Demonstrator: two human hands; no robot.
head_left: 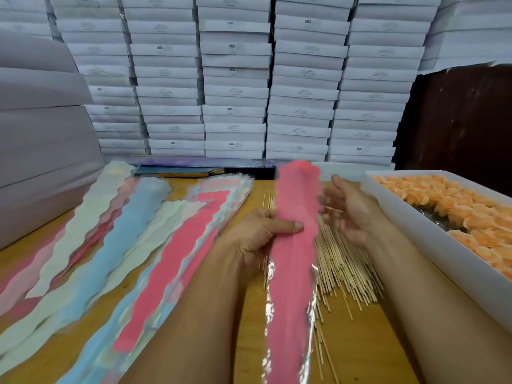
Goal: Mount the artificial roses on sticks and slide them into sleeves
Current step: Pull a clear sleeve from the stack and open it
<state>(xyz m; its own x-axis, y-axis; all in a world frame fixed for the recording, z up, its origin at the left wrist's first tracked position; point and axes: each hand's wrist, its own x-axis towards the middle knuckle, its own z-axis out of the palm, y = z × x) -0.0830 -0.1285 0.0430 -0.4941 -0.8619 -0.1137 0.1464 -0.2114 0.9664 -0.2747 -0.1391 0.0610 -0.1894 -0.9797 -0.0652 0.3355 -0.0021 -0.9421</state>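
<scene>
Your left hand (260, 231) pinches a pink sleeve (293, 245) between thumb and curled fingers, holding it lengthwise above the wooden table (368, 342), its scalloped mouth toward the far side. Your right hand (352, 212) hovers just right of the sleeve, fingers loosely spread, holding nothing. Bamboo sticks (343, 267) lie heaped beneath both hands. Peach artificial roses (454, 206) fill the white box (443, 261) at right. More sleeves (133, 245) fan across the left.

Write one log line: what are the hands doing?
left hand: grips pink sleeve | right hand: open beside it | sticks: on table | roses: in box
</scene>
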